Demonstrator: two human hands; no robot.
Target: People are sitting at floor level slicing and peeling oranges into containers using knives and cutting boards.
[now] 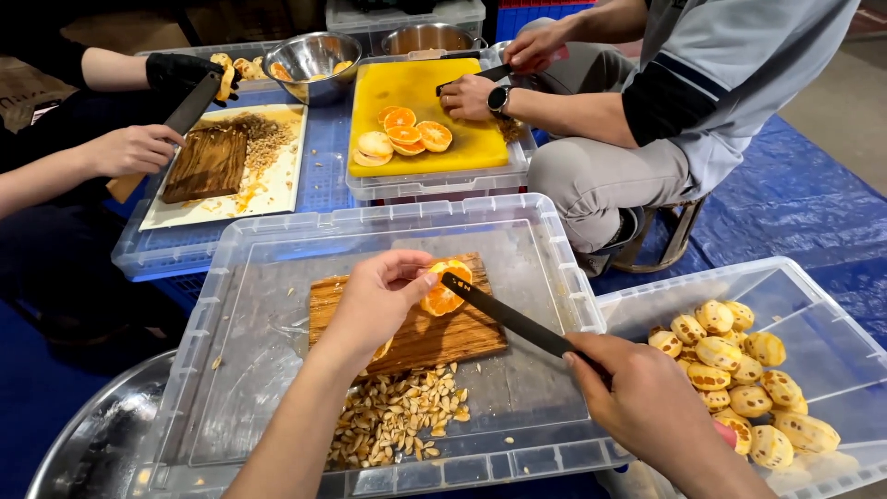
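Observation:
My left hand point(374, 300) presses an orange fruit half point(444, 287) down on a small wooden board point(434, 334). My right hand point(637, 397) grips a black-bladed knife point(513, 319) by its handle, and the blade tip touches the fruit. The board lies on an upturned clear plastic lid point(268, 370). A heap of pale seeds point(397, 420) sits in front of the board.
A clear bin point(822, 319) at the right holds several peeled yellow fruits point(730, 370). A steel basin point(83, 444) shows at the lower left. Across, one person cuts fruit halves on a yellow board point(416, 83); another holds a cleaver point(192, 103) over a wooden board point(208, 164).

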